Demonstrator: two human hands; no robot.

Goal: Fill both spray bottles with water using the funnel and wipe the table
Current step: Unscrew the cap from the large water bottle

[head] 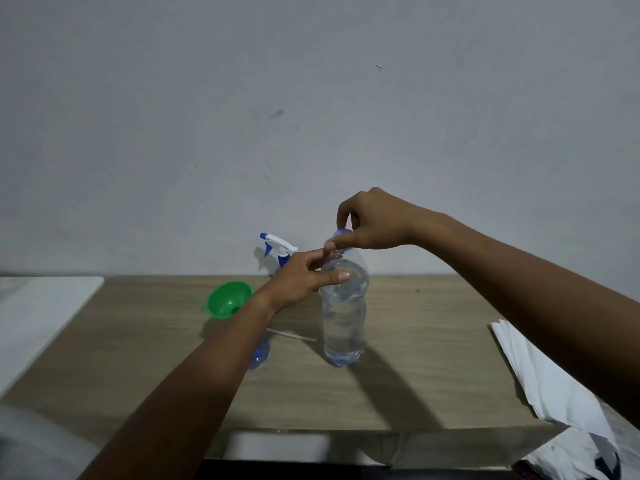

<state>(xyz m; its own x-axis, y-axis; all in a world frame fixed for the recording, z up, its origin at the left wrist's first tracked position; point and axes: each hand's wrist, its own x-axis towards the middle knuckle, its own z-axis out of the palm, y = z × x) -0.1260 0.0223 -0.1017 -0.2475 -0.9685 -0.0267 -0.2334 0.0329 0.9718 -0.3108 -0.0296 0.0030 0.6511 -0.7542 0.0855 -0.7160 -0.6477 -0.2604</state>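
A clear water bottle (pixel 343 320) stands upright at the middle of the wooden table (pixel 433 358). My right hand (pixel 374 223) pinches its blue cap (pixel 343 233) from above. My left hand (pixel 304 277) rests against the bottle's shoulder with the fingers spread. A spray bottle with a white and blue trigger head (pixel 277 247) stands behind my left hand, its body mostly hidden. A green funnel (pixel 229 299) sits to the left, tilted toward me. Under my left forearm lies part of a second clear bottle (pixel 259 355) and a thin white tube (pixel 294 336).
A stack of white paper towels (pixel 540 372) lies at the table's right edge. A white surface (pixel 41 306) adjoins the table on the left. A plain wall rises right behind the table. The table's front edge runs close to me.
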